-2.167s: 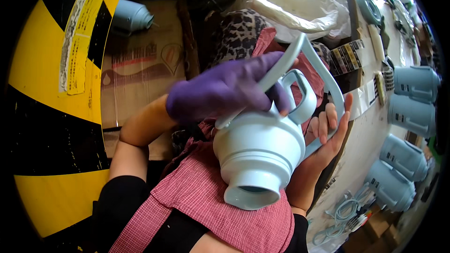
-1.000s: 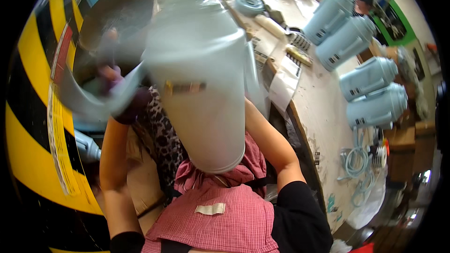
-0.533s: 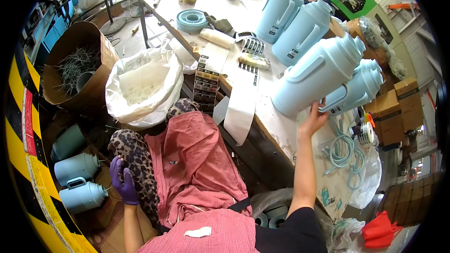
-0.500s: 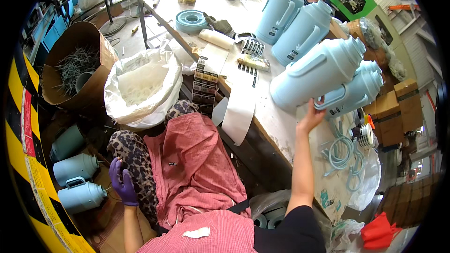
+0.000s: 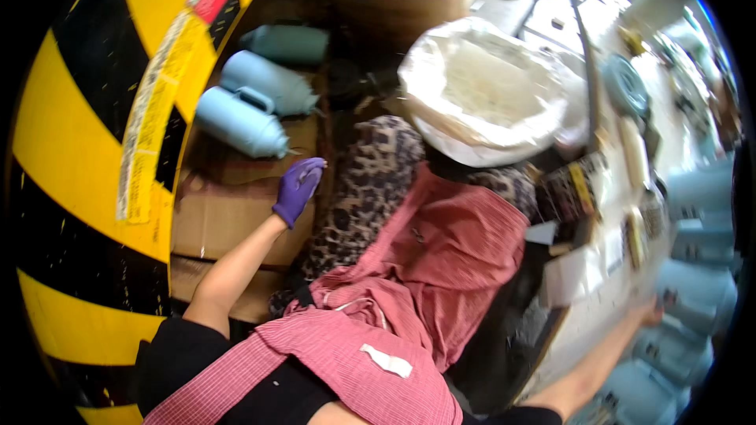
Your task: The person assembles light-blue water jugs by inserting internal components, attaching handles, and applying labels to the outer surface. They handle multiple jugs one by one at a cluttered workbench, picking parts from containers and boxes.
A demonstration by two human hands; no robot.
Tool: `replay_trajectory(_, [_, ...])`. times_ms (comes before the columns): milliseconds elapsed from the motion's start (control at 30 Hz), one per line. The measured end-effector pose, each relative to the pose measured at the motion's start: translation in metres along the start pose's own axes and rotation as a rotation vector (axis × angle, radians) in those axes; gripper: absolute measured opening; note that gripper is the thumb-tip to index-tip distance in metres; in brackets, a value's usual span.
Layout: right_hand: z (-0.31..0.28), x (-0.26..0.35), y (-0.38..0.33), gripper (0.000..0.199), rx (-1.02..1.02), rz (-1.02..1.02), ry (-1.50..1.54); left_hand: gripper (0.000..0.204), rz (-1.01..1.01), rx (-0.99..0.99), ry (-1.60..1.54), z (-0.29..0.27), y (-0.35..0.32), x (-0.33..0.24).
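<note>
My left hand [image 5: 298, 189], in a purple glove, is held up over the cardboard with its fingers stretched out and nothing visible in it. The closest thing to it is a light blue vacuum flask body with a handle [image 5: 240, 122], lying on its side. Beyond that lie another blue flask body [image 5: 268, 83] and a grey-green one [image 5: 287, 43]. My bare right hand [image 5: 650, 312] reaches over the table to the upright light blue flasks [image 5: 697, 291] at the far right. Blur hides its fingers, and I cannot tell whether they grip a flask.
A white bag-lined container [image 5: 488, 94] stands ahead of my knees, with a cardboard drum [image 5: 378, 8] of thin grey pieces behind it. A yellow-and-black striped barrier [image 5: 87, 189] runs along the left. Labels and a blue ring [image 5: 626, 86] lie on the worktable [image 5: 579, 330].
My view has swung left, so the flasks on the floor come nearer the middle and the table shifts to the right edge. The right hand's earlier contact with a flask handle is now blurred.
</note>
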State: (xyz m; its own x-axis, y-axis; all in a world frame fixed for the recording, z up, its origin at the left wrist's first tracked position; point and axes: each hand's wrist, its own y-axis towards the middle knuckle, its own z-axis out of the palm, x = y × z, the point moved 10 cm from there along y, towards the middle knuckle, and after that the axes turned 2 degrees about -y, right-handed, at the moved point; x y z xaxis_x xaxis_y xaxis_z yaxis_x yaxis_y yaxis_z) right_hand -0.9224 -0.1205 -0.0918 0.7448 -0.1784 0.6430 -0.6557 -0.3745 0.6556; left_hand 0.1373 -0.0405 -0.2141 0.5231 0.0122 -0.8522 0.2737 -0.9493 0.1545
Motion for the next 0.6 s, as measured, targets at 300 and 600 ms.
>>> replay_trajectory(300, [-0.021, 0.328, -0.174, 0.027, 0.345, -0.2, 0.083, 0.059, -0.293, 0.156, 0.959, -0.039, 0.128, 0.175])
replay_trajectory(600, [0.0, 0.495, -0.348, 0.019, 0.836, -0.857, -0.103, 0.051, -0.216, 0.645, 1.498, 0.022, 0.21, 0.284])
